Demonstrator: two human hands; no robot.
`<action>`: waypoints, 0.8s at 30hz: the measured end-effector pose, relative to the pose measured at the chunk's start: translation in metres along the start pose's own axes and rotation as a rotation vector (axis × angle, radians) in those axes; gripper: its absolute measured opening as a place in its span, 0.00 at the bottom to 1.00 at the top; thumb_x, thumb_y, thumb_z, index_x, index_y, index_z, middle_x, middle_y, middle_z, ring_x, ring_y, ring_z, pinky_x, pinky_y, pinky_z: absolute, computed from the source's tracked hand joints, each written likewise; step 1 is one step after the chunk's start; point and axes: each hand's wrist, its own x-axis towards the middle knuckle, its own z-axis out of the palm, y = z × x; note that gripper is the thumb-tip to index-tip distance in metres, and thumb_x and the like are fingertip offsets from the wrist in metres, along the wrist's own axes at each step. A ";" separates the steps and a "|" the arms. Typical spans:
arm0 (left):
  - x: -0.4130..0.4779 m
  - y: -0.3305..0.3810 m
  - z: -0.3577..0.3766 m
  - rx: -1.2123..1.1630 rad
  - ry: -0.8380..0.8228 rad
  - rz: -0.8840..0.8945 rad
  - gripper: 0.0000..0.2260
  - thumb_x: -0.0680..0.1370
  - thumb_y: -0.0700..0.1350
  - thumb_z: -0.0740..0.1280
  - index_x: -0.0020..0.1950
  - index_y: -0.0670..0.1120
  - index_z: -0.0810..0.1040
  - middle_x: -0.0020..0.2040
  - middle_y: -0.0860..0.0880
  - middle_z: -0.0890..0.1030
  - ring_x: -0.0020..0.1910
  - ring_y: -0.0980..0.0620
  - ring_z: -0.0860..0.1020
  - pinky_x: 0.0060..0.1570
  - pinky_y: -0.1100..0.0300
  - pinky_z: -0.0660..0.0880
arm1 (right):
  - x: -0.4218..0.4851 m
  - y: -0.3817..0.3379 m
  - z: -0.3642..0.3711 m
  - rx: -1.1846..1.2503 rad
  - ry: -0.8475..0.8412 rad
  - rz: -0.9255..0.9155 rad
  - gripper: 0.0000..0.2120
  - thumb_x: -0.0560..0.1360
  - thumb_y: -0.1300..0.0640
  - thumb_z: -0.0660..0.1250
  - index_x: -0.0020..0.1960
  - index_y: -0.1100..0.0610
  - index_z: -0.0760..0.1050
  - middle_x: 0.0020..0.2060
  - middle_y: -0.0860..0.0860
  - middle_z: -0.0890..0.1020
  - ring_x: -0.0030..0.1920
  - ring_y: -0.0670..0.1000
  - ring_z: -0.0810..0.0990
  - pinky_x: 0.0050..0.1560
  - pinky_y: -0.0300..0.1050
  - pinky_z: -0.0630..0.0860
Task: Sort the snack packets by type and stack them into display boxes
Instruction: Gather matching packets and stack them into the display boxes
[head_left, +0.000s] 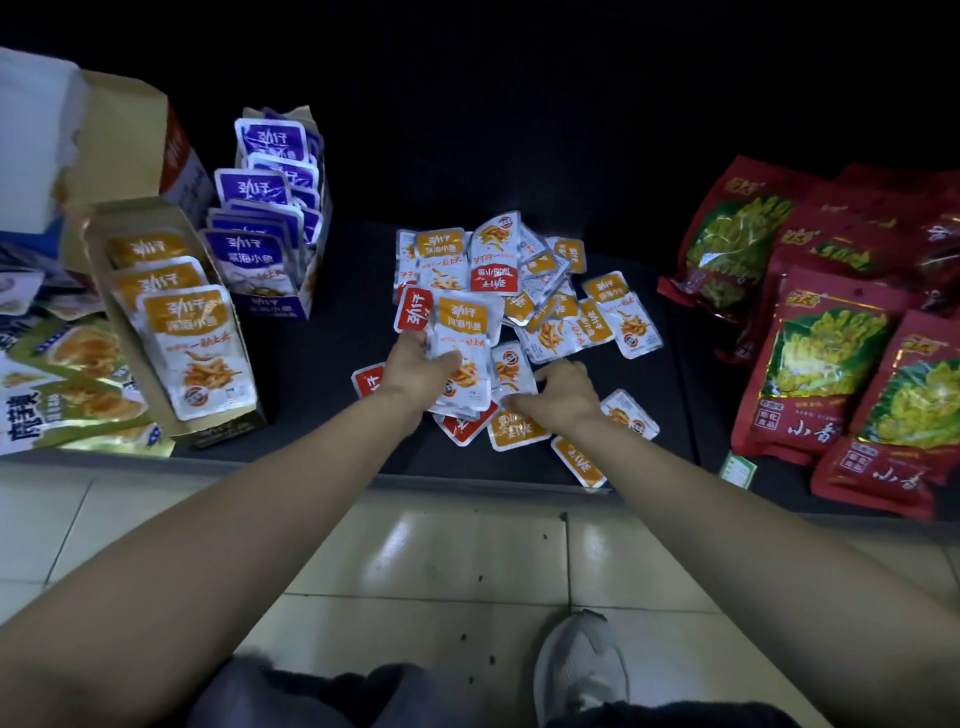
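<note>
Now left hand (415, 366) grips orange packets (464, 332); right hand (561, 387) touches loose packet (511, 370).

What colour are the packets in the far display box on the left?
The packets are purple with white lettering; head view.

A dark shelf (322, 395) carries everything. At its middle lies a loose heap of orange and red packets (540, 291), many overlapping. At the left stands an orange box (156, 358), with a purple box (275, 306) just behind it, both holding upright packets. Green bags (62, 384) lie far left and red bags (831, 338) overlap at the right. A green tag (737, 469) sits at the front edge.
</note>
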 end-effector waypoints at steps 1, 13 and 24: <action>0.000 -0.002 -0.003 0.013 -0.010 -0.008 0.15 0.79 0.38 0.67 0.65 0.40 0.70 0.59 0.45 0.78 0.56 0.47 0.78 0.51 0.56 0.75 | 0.003 -0.002 0.000 0.043 -0.025 0.013 0.16 0.70 0.51 0.76 0.50 0.59 0.77 0.52 0.53 0.73 0.53 0.51 0.76 0.54 0.43 0.73; 0.009 -0.001 -0.024 0.074 -0.125 0.024 0.11 0.80 0.39 0.63 0.63 0.43 0.73 0.55 0.44 0.79 0.43 0.52 0.78 0.38 0.65 0.75 | 0.010 0.013 -0.067 0.469 -0.372 -0.181 0.11 0.75 0.62 0.71 0.55 0.51 0.81 0.45 0.45 0.85 0.51 0.44 0.82 0.55 0.36 0.74; -0.004 0.006 -0.020 0.217 -0.386 0.060 0.10 0.80 0.49 0.65 0.58 0.46 0.75 0.49 0.54 0.78 0.45 0.60 0.76 0.36 0.73 0.71 | 0.015 -0.014 -0.041 0.248 -0.282 -0.329 0.15 0.68 0.58 0.79 0.51 0.51 0.78 0.50 0.49 0.79 0.54 0.48 0.79 0.50 0.43 0.78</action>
